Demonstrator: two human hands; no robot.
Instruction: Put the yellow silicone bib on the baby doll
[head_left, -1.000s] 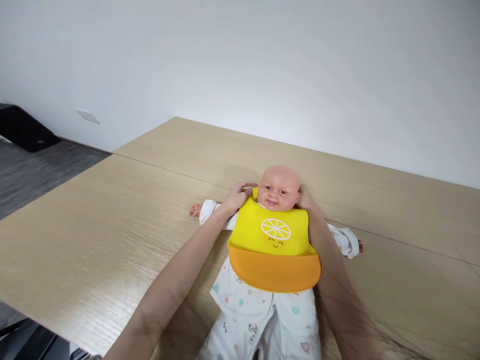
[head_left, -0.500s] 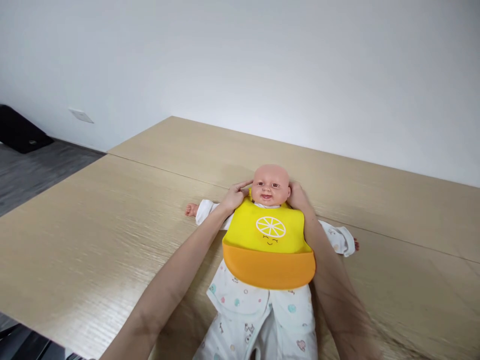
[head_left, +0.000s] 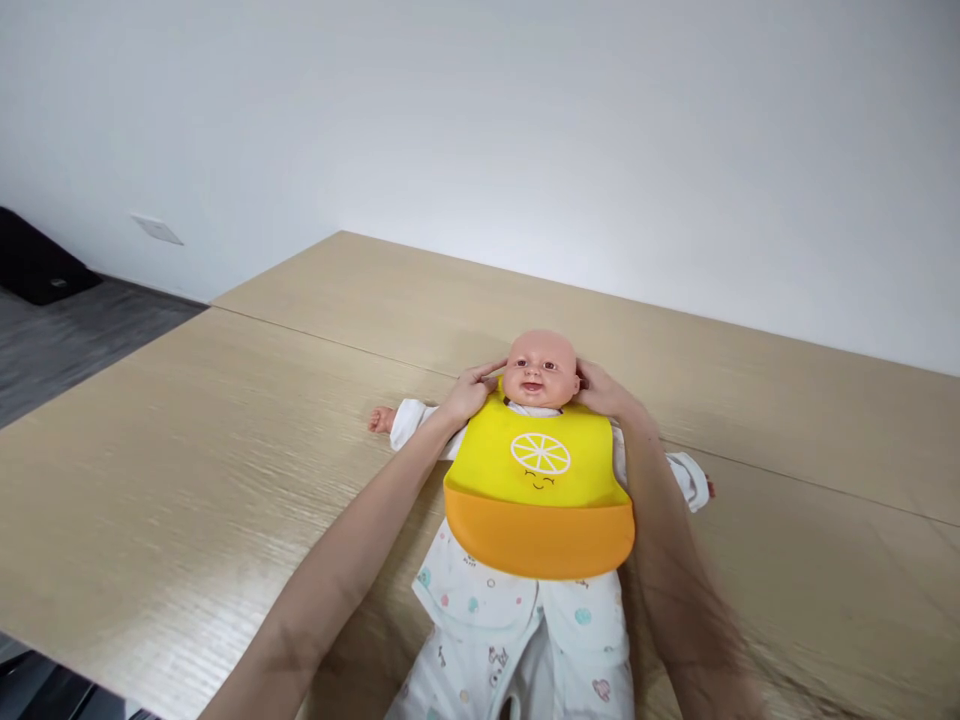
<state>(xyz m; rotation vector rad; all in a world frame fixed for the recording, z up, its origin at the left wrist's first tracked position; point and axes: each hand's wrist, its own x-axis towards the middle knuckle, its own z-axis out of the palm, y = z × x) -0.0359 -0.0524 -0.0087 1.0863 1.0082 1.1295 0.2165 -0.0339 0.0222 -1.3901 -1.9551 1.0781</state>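
Note:
A bald baby doll (head_left: 541,350) lies on its back on the table, arms spread, in white printed clothes (head_left: 487,610). Over its chest lies a yellow bib (head_left: 480,450) with a white citrus-slice print and an orange catch pocket. My left hand (head_left: 471,392) is closed at the bib's neck band, beside the doll's neck, with fingers reaching behind the head. On the other side, my right hand (head_left: 600,390) is closed at the neck, its fingers running behind the head. The fingertips of both hands and the back of the neck band are hidden.
The pale wooden table (head_left: 187,440) has a seam across it behind the doll's shoulders. A white wall (head_left: 525,140) rises at its far edge. At far left, a black object (head_left: 37,260) stands on the grey floor, near a wall plate (head_left: 156,229).
My right wrist and forearm have swung outward to the right, so more of the right hand shows beside the doll's head. My left hand stays about where it was.

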